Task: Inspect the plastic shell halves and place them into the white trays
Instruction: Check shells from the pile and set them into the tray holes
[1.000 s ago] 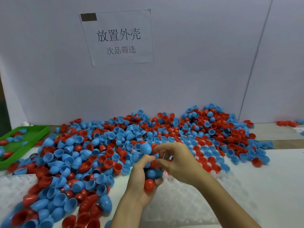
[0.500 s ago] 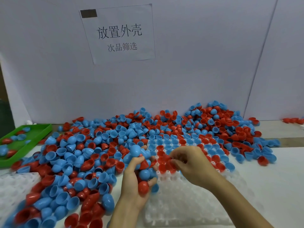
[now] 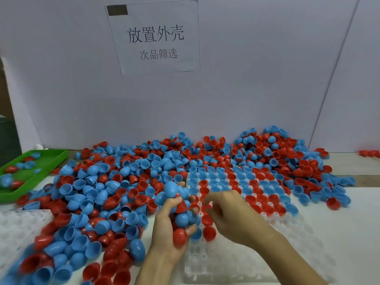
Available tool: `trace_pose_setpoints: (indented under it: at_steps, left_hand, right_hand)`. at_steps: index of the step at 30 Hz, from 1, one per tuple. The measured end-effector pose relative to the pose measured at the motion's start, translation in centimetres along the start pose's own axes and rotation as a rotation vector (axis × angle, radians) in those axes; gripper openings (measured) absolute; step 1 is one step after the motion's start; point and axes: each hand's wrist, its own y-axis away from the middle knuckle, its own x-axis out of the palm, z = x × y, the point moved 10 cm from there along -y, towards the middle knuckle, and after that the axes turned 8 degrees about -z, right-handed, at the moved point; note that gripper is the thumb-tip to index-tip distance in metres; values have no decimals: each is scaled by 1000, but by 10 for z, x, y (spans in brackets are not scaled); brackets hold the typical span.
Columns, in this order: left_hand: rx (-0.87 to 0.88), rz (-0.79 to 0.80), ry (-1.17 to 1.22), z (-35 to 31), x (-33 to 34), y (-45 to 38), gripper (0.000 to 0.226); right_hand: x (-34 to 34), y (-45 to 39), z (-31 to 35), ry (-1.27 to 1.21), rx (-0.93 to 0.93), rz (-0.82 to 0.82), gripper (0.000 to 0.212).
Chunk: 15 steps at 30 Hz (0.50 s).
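A big heap of red and blue plastic shell halves (image 3: 127, 182) covers the table. In front of me lies a white tray (image 3: 230, 262) with its far rows filled by shells. My left hand (image 3: 164, 229) grips a bunch of shell halves (image 3: 178, 210), blue and red, at the tray's left edge. My right hand (image 3: 230, 214) hovers over the tray's filled rows with its fingers curled down toward a red shell (image 3: 206, 220); what the fingertips hold is hidden.
A second white tray (image 3: 18, 229) lies at the near left, partly under loose shells. A green tray (image 3: 43, 169) with a few shells stands at the far left. A white wall with a paper sign (image 3: 156, 38) backs the table.
My right hand moved from the shell bunch in the left hand down and right onto the tray. The left hand stayed at the tray's left edge with its shells. The view shifted a little.
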Motion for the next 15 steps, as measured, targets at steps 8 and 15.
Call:
trace_pose_setpoints:
  at_steps: [8,15]
  left_hand:
    - [21,51,-158,8,7,2,37]
    - [-14,90,-201,17,9,1,32]
  right_hand:
    - [-17,-4,30,-326,-58,-167,19]
    - [-16,-10,23,-361,14,-203,33]
